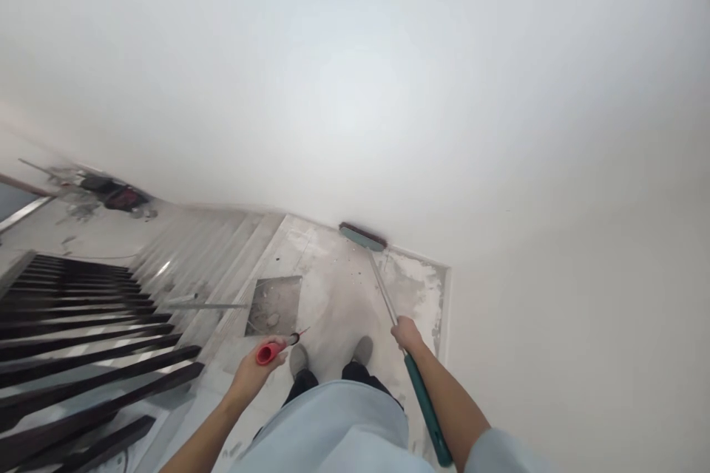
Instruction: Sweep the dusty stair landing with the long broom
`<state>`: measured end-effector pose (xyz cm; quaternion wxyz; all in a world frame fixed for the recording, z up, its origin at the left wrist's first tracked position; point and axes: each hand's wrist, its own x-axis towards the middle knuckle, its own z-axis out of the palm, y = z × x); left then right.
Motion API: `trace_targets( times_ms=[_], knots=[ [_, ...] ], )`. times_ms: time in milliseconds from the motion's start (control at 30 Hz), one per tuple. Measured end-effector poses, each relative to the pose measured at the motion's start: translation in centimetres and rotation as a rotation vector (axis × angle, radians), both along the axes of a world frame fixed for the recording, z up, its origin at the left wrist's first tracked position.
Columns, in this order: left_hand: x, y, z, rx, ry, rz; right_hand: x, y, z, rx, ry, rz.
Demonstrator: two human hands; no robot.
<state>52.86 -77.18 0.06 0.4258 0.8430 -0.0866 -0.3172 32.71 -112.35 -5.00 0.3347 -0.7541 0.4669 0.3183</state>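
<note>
Broom (388, 288): one, long-handled, head at 12 o'clock from the feet, pressed against the foot of the white wall (388, 89). Right hand (407, 334) has its fingers wrapped fully around the metal shaft; teal grip runs back along the forearm toward 5 o'clock. Left hand (252, 377), at 9 o'clock from the shoes, has its fingers closed on one red-handled tool (274, 349), its thin tip pointing toward 2 o'clock. Two shoes (331, 355) on the dusty landing floor (338, 295). Wall bounds the landing at 12 and 3 o'clock; dark railing (83, 340) and stairs at 9 o'clock. One square floor patch (276, 304) at 11 o'clock.
</note>
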Motion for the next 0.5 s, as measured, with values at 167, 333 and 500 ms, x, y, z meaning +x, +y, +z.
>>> trace_targets(
  times_ms=[167,333,500],
  knots=[
    [-0.5,2.0,-0.3,-0.101,0.030,0.127,-5.9,-1.3,0.1,-0.096,0.103,0.072],
    [-0.9,5.8,-1.5,-0.099,0.062,0.232,-3.3,-2.9,-0.3,-0.146,0.155,0.095],
    [-1.7,10.5,-2.6,-0.065,0.066,0.339,10.0,-0.8,-0.9,-0.148,0.087,0.204]
  ],
)
